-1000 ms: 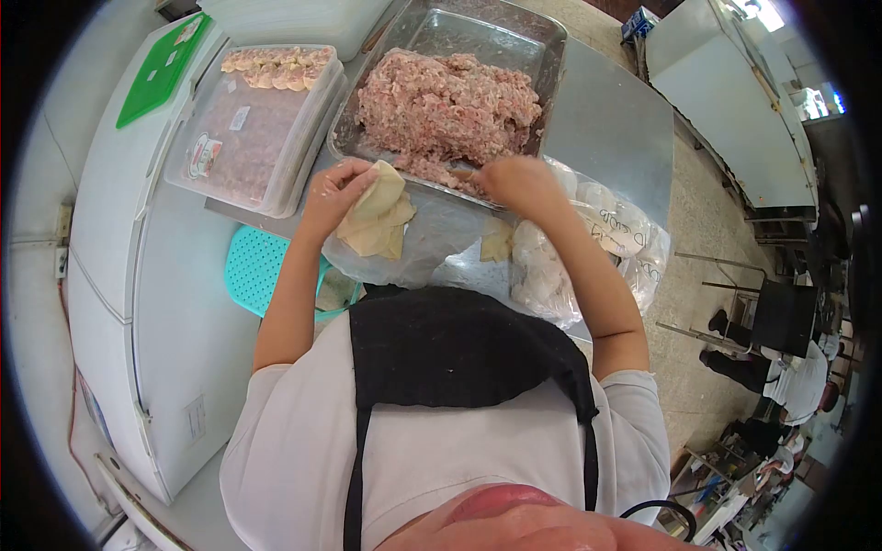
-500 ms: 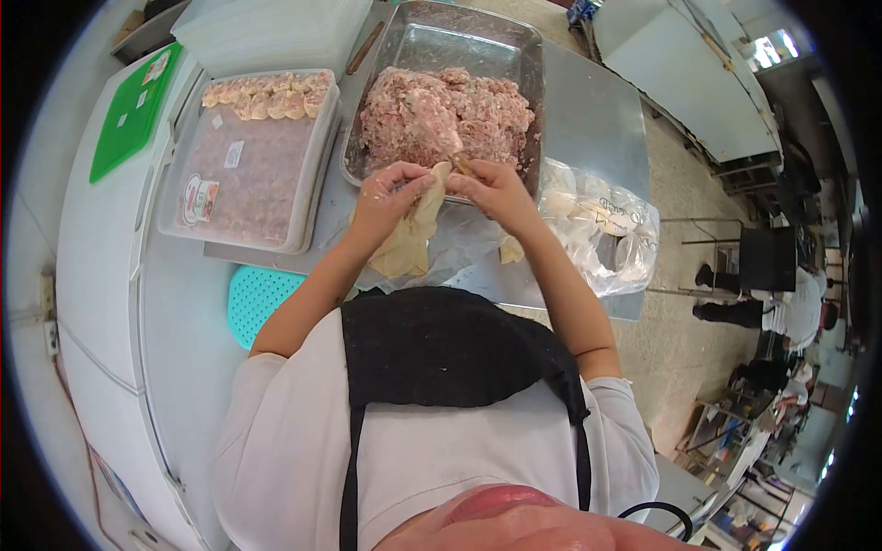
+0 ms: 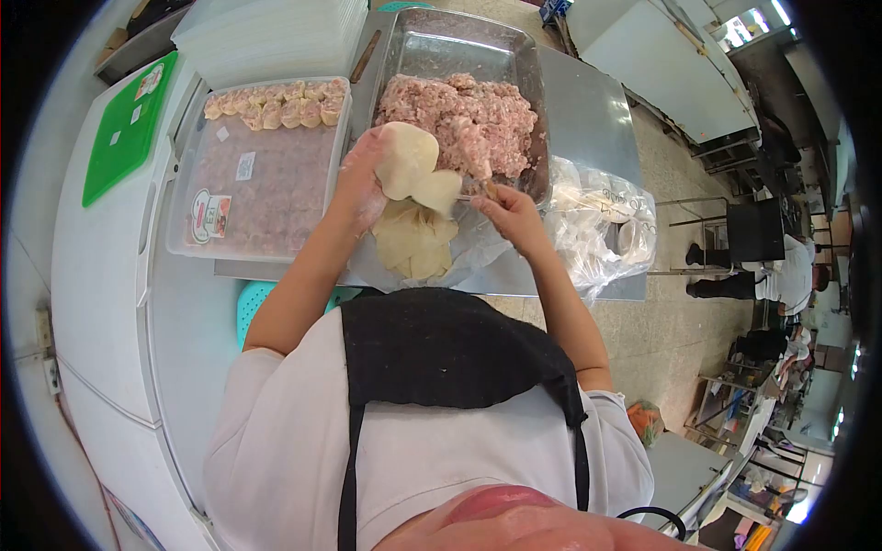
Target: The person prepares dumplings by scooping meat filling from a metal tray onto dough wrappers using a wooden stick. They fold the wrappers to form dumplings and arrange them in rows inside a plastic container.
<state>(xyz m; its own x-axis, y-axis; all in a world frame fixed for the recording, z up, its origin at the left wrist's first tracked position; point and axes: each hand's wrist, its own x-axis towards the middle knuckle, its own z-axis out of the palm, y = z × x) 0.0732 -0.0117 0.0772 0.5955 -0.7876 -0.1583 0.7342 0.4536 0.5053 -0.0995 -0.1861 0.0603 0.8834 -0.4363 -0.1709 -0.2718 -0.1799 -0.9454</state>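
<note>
My left hand (image 3: 360, 179) is raised with thin round dough wrappers: one wrapper (image 3: 407, 161) lies over its fingers, and a second wrapper (image 3: 435, 192) hangs at its lower right. Below, a stack of pale wrappers (image 3: 413, 243) rests on clear plastic. In my right hand (image 3: 516, 220) is a tool with a wooden handle (image 3: 491, 191); a lump of minced meat hides much of its far end. Just beyond both hands is a metal tray (image 3: 459, 50) holding a large mound of minced meat (image 3: 496, 110).
To the left stands a plastic box (image 3: 188, 230) with rows of filled dumplings (image 3: 280, 106) on its lid. A wooden-handled tool (image 3: 366, 57), a green board (image 3: 133, 124) and stacked clear lids (image 3: 266, 41) lie around. At right are a plastic bag (image 3: 602, 220) and distant people.
My left hand has moved left and turned, spreading the wrappers that were bunched between both hands. My right hand has shifted right and down with the tool, away from the left.
</note>
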